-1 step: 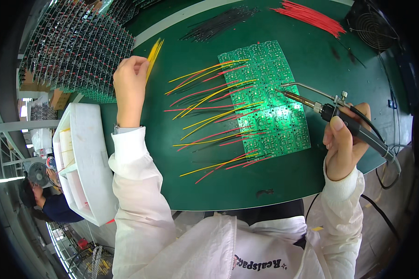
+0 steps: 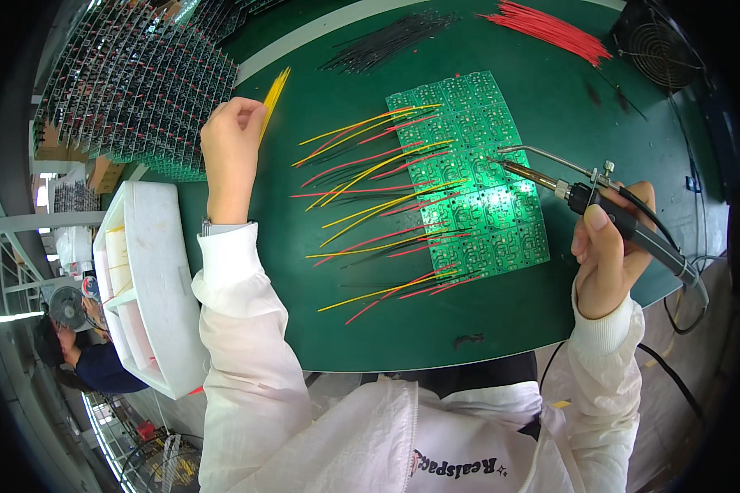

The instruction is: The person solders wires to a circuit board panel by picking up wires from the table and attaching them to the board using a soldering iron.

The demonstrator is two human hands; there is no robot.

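Observation:
At the left of the table, my left hand point(image 2: 232, 148) is closed, thumb and fingertips pinched at the near end of a bundle of yellow wires point(image 2: 275, 94). How many wires it grips is hidden by the fingers. My right hand point(image 2: 608, 246) is wrapped round a soldering iron point(image 2: 580, 195) with a thin metal feed tube point(image 2: 543, 154) fixed beside it. Its tip hovers at or touches a panel of green circuit boards point(image 2: 481, 123); contact cannot be made out. Red, yellow and black wires point(image 2: 362, 197) stick out leftward from the panel's left side.
Loose black wires point(image 2: 390, 41) and red wires point(image 2: 543, 31) lie at the far side. A black fan point(image 2: 662, 53) stands far right. To the left are stacked wired boards point(image 2: 140, 90) and a white divided box point(image 2: 152, 279). Another person point(image 2: 99, 361) sits beyond it.
The yellow bundle, blurred a moment before, now looks sharp. Both hands and the soldering iron hold their places.

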